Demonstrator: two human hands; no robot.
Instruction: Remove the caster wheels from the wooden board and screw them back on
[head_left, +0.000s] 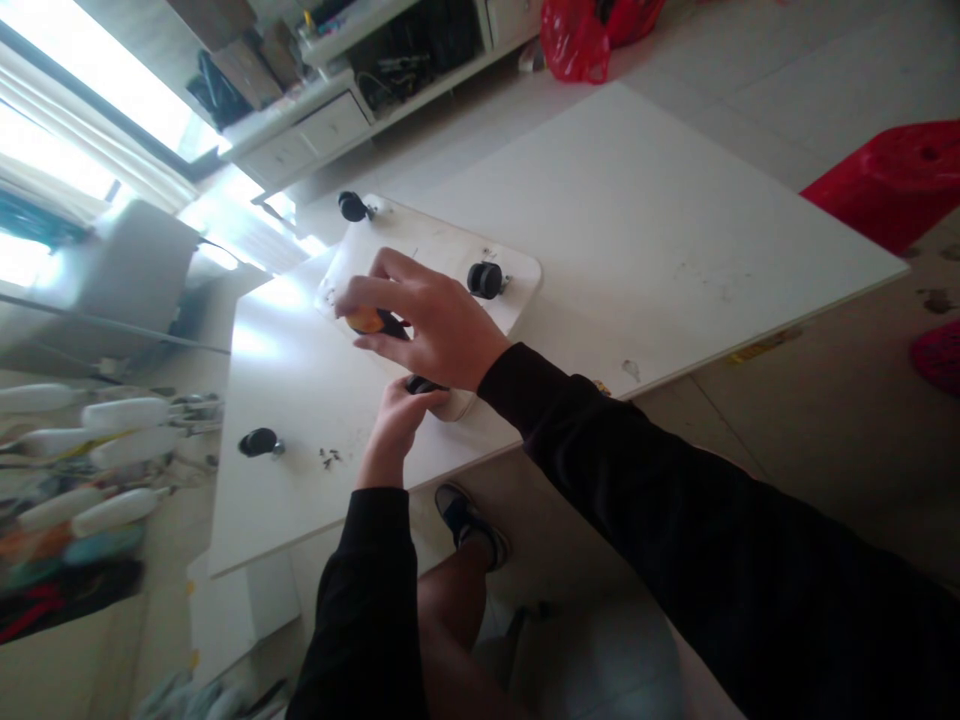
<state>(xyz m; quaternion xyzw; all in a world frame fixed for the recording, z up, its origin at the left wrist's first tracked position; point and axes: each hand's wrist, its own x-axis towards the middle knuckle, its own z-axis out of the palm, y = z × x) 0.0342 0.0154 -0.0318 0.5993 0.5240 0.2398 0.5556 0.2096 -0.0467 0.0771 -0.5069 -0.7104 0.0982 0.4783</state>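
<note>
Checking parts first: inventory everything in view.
Table: one, white, centre
Panel: one, white, on table
Casters: four, black, three on panel, one beside
Bits: several, dark, by lone caster
Tool: one, orange-black, over panel
Cabinet: one, white, beyond table
Bags: count unclear, red, far floor
Stool: one, red, right
Bottle-like items: several, white, left
Right hand: one, bare, gripping tool
Left hand: one, bare, at caster
Sleeves: two, black, foreground
Shoe: one, dark, below table

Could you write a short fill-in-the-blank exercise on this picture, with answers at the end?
The right hand holds a tool coloured ____ and black.
The left hand touches a caster coloured ____.
The number of casters off the board is ____.
The bags on the floor are coloured ____.

Missing words: orange; black; one; red.
</note>
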